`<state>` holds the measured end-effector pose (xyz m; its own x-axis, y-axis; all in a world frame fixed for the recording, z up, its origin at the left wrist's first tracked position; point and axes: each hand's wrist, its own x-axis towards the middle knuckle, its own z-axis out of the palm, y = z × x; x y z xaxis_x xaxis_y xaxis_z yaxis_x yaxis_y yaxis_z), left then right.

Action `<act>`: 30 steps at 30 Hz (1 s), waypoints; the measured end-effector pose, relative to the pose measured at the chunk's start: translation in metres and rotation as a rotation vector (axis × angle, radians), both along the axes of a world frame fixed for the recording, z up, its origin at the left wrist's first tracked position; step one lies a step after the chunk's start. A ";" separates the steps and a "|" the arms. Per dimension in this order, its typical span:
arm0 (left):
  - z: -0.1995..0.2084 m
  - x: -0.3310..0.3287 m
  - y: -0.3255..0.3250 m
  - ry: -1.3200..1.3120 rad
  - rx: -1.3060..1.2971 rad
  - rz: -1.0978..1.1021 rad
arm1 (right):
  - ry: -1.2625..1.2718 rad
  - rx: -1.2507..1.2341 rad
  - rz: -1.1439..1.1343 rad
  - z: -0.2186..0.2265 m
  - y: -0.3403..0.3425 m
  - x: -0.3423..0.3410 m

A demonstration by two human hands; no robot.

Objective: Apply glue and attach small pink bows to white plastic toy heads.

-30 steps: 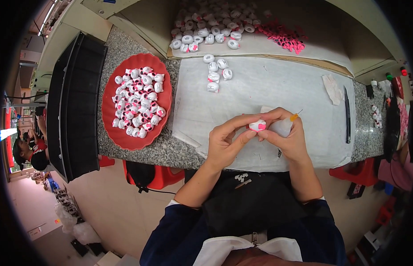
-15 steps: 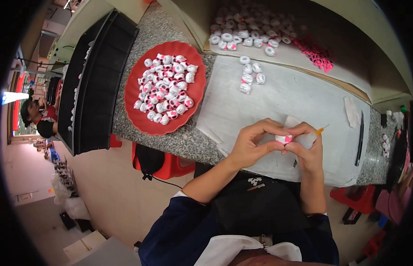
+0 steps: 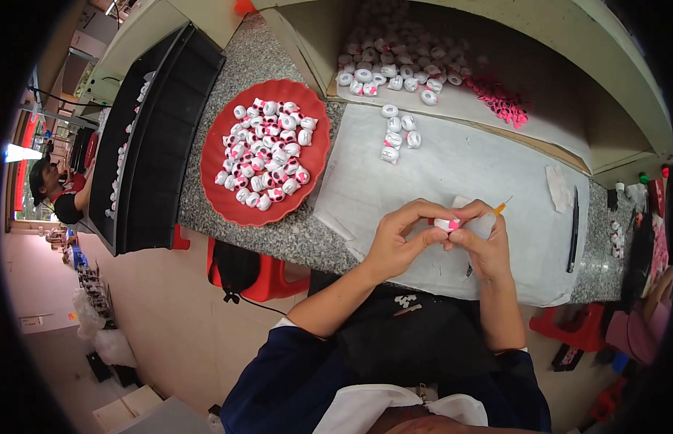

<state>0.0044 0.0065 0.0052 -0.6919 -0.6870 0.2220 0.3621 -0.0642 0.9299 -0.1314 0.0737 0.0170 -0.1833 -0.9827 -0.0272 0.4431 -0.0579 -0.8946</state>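
Over the white paper sheet [image 3: 495, 170], a small white cat-head-shaped piece with a pink part [image 3: 446, 224] sits between both my hands. The fingertips of my left hand [image 3: 396, 242] pinch it from one side. From the other side, my right hand [image 3: 490, 249] grips the piece with thumb and finger. Also tucked in my right hand is a translucent squeeze bottle [image 3: 483, 226] with a yellow needle tip [image 3: 500, 208] pointing up and right. Beyond my hands, several loose white pieces [image 3: 393, 137] lie on the sheet.
A red scalloped plate [image 3: 213, 195] holds many finished-looking white and pink pieces. Left of it stands a black bin [image 3: 159, 159]. More white pieces [image 3: 401, 61] and pink parts [image 3: 506, 108] fill the shelf. A black pen-like tool [image 3: 573, 231] lies at right. A person [image 3: 65, 199] is at far left.
The whole view has shifted slightly, with the bench appearing a little lower and further left. My hands keep the same grip on the white piece and the bottle.
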 end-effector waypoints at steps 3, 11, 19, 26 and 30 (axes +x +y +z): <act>0.017 0.011 -0.011 -0.174 -0.421 0.244 | 0.058 0.053 -0.037 0.005 0.000 0.000; 0.026 0.032 -0.078 -0.696 -1.090 0.533 | 0.089 -0.137 -0.244 0.000 0.006 -0.007; 0.008 -0.001 -0.068 -0.883 -0.840 0.377 | 0.153 -0.049 -0.241 0.010 0.011 -0.014; 0.013 -0.003 -0.035 -0.206 0.178 0.124 | 0.086 -0.133 -0.369 0.008 0.014 -0.019; 0.008 -0.014 -0.021 -0.048 0.380 0.017 | -0.084 -0.258 -0.534 0.010 0.010 -0.025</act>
<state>-0.0095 -0.0146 0.0136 -0.6829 -0.7258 -0.0831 0.3232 -0.4021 0.8567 -0.1565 0.0833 0.0267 -0.6612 -0.7319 0.1647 0.3613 -0.5031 -0.7851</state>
